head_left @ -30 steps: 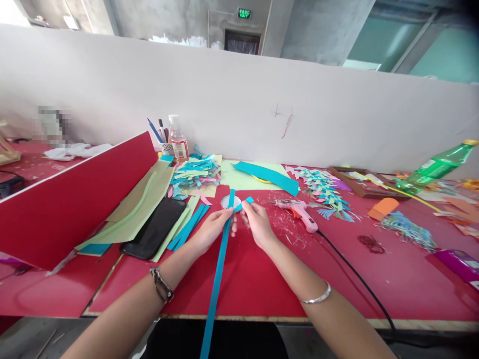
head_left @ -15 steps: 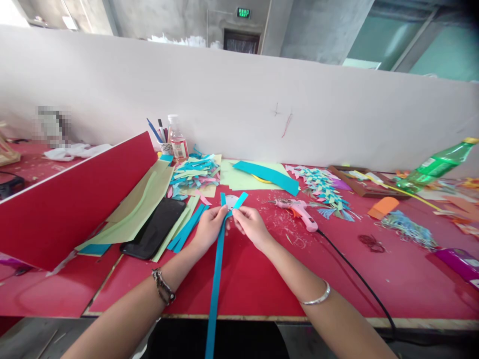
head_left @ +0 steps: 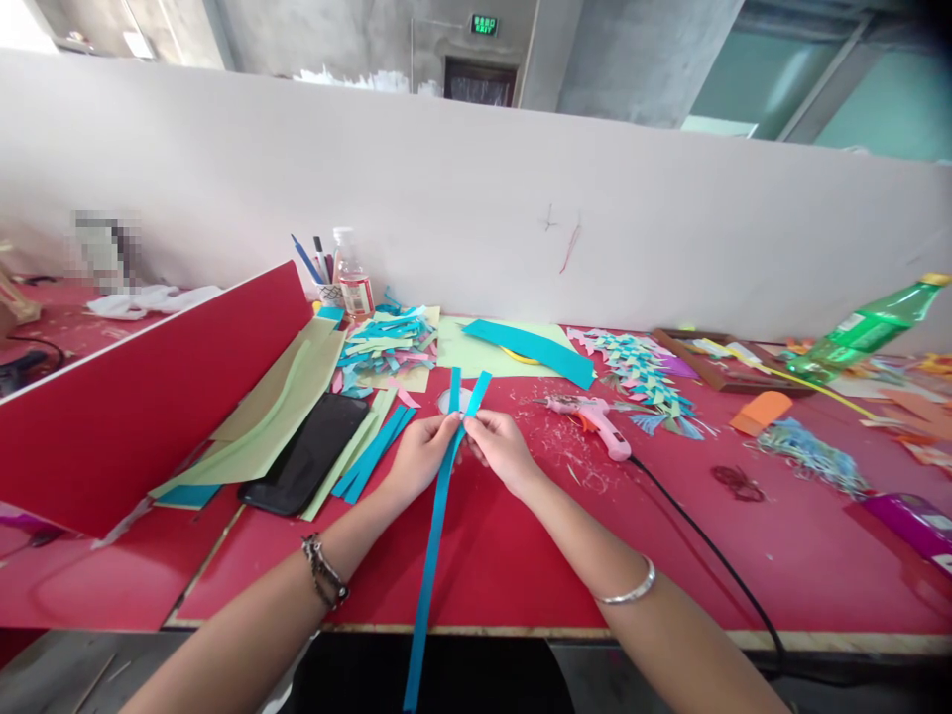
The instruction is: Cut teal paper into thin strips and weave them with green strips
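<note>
Head camera: left hand [head_left: 425, 448] and right hand [head_left: 500, 446] almost meeting, each pinching the blue paper strip [head_left: 433, 540] over the red tabletop [head_left: 528, 565]. Long tail hangs past the near edge; two short ends [head_left: 480, 389] point far in a narrow V, before a white disc [head_left: 444, 402]. A second ago one end slanted off right, right hand farther from the crossing; now the ends run nearly parallel. My reading: fold being lined up, crease uncertain. Thumbs cover the crossing; one strip or two, cannot tell. Pink glue gun [head_left: 591, 409] lies right, untouched; black phone [head_left: 304, 456] left.
</note>
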Demonstrator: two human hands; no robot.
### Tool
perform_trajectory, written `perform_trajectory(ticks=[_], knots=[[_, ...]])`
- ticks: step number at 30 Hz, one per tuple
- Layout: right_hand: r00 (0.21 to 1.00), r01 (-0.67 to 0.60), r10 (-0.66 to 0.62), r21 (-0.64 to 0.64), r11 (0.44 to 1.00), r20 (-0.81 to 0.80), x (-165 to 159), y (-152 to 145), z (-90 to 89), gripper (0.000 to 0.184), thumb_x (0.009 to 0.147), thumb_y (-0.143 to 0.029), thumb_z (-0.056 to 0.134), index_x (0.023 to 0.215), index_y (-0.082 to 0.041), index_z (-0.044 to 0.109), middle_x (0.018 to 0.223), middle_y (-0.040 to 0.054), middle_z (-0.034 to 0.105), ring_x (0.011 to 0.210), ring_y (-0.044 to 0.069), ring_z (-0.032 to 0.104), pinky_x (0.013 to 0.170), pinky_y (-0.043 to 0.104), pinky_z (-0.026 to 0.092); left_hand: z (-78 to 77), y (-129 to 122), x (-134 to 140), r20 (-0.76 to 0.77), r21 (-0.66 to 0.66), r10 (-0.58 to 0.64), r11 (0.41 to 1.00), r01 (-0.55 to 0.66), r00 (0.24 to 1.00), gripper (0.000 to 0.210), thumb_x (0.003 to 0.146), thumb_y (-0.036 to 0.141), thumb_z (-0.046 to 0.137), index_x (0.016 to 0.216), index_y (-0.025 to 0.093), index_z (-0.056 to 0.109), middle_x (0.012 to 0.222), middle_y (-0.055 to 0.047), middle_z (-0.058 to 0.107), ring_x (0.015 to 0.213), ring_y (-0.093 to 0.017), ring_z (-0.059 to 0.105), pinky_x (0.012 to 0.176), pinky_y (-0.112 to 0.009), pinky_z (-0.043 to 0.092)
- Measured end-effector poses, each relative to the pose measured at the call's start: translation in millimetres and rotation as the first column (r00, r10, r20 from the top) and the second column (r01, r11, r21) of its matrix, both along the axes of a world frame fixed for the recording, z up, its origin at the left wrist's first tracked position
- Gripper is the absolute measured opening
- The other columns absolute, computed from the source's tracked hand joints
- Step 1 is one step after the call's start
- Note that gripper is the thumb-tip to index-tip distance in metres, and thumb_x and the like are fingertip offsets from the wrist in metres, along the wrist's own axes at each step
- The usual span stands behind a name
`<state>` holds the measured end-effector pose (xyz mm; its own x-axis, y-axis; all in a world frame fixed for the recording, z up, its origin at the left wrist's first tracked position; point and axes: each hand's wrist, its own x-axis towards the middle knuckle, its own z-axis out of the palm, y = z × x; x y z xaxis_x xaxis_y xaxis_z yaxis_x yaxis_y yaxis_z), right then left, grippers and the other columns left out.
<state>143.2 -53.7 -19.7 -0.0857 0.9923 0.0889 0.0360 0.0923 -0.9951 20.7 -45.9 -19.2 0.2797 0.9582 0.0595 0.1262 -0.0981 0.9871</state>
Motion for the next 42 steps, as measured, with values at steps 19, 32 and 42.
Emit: perform_trajectory(ticks=[19,32,42], knots=[[1.0,-0.014,0.013,0.024,1.0,0.011,1.7,1.0,-2.6,0.028,0.071,-0.038,0.047,0.052,-0.018,0.042,0.039,-0.0073,0.037,0.034,0.005,0.031,0.035,0.019,0.022,-0.4,1.4,-0.1,0.0,-0.003,-0.01,1.0,0.01,1.0,0.041,0.079,0.046,0.037,0.056,0.014,0.05,0.043,0.003,0.049,0.04,-0.008,0.044,0.041,-0.019,0.034],[0.999,-0.027,0.026,0.036,0.999,0.027,1.6,1.4,-2.9,0.028,0.072,-0.036,0.045,0.053,-0.018,0.041,0.04,-0.0072,0.037,0.035,0.005,0.034,0.035,0.019,0.023,2.1,-1.9,0.5,-0.032,0.021,-0.06,0.998,0.061,0.998,0.04,0.078,0.043,0.039,0.054,0.013,0.051,0.043,0.003,0.049,0.041,-0.008,0.044,0.043,-0.018,0.033],[0.997,0.077,-0.078,0.062,0.995,0.015,3.6,1.8,-1.3,0.03,0.074,-0.035,0.041,0.05,-0.018,0.038,0.038,-0.0076,0.036,0.034,0.005,0.032,0.037,0.019,0.024,-0.7,-0.1,1.8,-0.034,-0.022,-0.082,0.996,0.081,0.996,0.04,0.079,0.047,0.035,0.06,0.014,0.049,0.043,0.004,0.048,0.037,-0.009,0.044,0.039,-0.019,0.035]])
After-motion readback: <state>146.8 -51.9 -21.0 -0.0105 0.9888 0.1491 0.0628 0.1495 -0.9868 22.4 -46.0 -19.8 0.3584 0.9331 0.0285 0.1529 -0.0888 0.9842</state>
